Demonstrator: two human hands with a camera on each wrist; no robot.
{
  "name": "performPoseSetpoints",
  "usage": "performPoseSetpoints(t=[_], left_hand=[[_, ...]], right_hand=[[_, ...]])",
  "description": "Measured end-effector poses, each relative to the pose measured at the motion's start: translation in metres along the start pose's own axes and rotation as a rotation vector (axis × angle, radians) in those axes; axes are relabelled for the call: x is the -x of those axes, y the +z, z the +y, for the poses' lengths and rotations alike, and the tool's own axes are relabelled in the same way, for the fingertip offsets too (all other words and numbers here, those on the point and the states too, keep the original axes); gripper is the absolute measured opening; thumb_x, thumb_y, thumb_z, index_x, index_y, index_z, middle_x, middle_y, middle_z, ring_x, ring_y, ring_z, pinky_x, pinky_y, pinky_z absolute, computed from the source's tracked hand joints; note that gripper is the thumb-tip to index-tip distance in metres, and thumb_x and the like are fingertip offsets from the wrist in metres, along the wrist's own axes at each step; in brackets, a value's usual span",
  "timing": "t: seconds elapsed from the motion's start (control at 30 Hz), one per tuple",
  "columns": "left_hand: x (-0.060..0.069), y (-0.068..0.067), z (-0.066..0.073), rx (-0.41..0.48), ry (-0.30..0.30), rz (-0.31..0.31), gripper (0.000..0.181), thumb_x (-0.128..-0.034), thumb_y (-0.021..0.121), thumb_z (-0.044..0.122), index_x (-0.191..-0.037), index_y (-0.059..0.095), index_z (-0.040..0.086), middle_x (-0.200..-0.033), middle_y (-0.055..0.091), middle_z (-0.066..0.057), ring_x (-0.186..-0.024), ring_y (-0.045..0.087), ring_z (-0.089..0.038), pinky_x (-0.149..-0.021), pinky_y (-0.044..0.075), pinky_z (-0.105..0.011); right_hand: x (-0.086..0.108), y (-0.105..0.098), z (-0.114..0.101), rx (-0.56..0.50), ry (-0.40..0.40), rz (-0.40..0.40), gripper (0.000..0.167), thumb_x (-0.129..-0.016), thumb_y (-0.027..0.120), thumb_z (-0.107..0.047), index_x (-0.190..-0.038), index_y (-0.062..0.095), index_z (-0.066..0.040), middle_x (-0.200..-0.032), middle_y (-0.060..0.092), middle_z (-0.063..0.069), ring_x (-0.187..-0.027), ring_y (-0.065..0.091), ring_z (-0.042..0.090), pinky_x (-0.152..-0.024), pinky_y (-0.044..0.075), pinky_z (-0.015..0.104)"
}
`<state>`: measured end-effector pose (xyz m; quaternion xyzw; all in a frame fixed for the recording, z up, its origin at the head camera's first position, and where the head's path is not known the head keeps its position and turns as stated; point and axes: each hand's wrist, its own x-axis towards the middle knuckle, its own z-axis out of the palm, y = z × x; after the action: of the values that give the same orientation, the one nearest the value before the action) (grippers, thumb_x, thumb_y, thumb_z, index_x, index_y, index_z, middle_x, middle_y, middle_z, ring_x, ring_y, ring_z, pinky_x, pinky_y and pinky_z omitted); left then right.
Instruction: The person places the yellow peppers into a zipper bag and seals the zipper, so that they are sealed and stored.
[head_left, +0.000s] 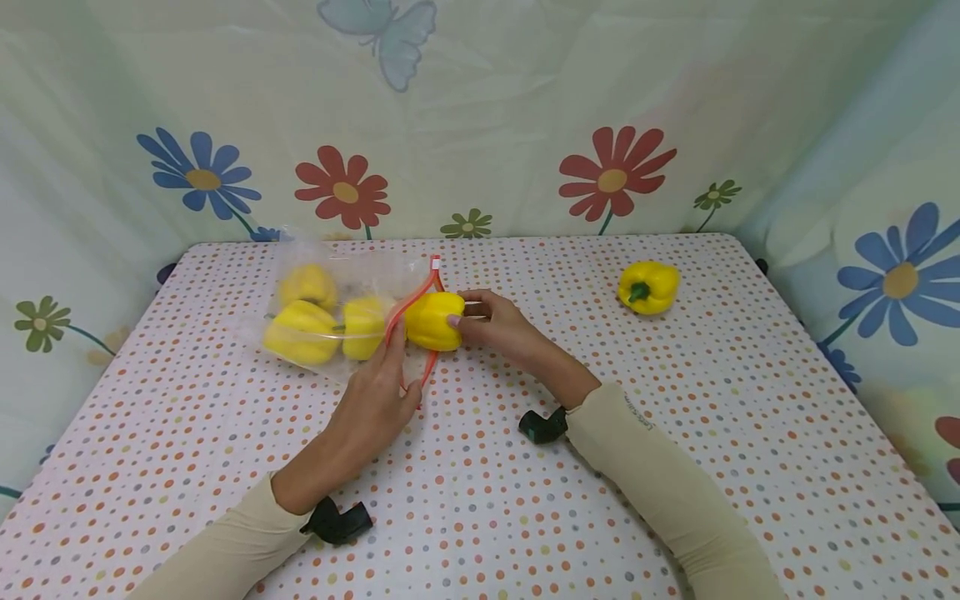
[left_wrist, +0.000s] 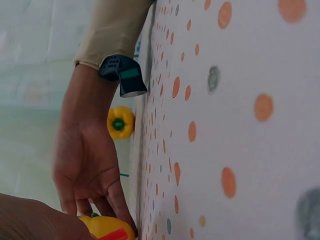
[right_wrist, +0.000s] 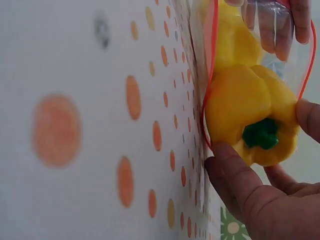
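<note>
A clear zip bag (head_left: 367, 269) with a red-orange closure lies on the table, its mouth towards the right. Inside it are three yellow bell peppers (head_left: 302, 332). Another yellow bell pepper (head_left: 435, 321) sits in the bag's mouth, partly inside, green stem facing outward in the right wrist view. My right hand (head_left: 498, 327) grips this pepper by its stem end, with thumb and fingers round it (right_wrist: 250, 100). My left hand (head_left: 375, 408) pinches the near edge of the bag's mouth, some fingers seen through the plastic in the right wrist view.
One more yellow bell pepper (head_left: 649, 287) lies apart on the right back part of the table. The dotted tablecloth (head_left: 480, 500) reaches to a flowered curtain (head_left: 480, 125) behind and at the sides. A black wrist device (head_left: 543, 426) sits at each cuff.
</note>
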<state>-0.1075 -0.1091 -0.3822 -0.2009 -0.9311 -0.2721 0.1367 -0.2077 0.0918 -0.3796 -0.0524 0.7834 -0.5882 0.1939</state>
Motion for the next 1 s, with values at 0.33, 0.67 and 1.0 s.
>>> performPoseSetpoints(t=[0.33,0.67,1.0], left_hand=[[-0.001,0.0,-0.001,-0.013,0.001,0.007,0.091,-0.0806,0.077,0.004,-0.152,0.02,-0.006,-0.147,0.039,-0.024,-0.058,0.044,-0.016,-0.055,0.048,-0.023],[0.0,0.004,0.0,0.01,0.001,0.014,0.086,-0.0813,0.075,0.002,-0.151,0.024,-0.006,-0.146,0.039,-0.027,-0.08,0.055,-0.026,-0.069,0.052,-0.032],[0.0,0.006,-0.001,0.004,0.019,0.016,0.086,-0.0806,0.075,0.001,-0.15,0.025,-0.007,-0.147,0.037,-0.027,-0.082,0.056,-0.027,-0.072,0.053,-0.034]], right_hand=[[0.004,-0.004,-0.003,-0.088,-0.02,-0.039,0.058,-0.093,0.067,-0.023,-0.142,0.041,-0.007,-0.132,0.05,0.015,-0.109,0.06,0.027,-0.09,0.05,0.036],[0.0,0.006,-0.003,-0.097,-0.077,0.161,0.058,-0.093,0.067,-0.022,-0.142,0.04,-0.009,-0.138,0.047,0.012,-0.118,0.053,0.026,-0.088,0.051,0.033],[-0.005,0.015,0.0,-0.09,-0.058,0.178,0.057,-0.091,0.069,-0.024,-0.139,0.043,-0.01,-0.138,0.045,0.012,-0.121,0.052,0.027,-0.088,0.051,0.031]])
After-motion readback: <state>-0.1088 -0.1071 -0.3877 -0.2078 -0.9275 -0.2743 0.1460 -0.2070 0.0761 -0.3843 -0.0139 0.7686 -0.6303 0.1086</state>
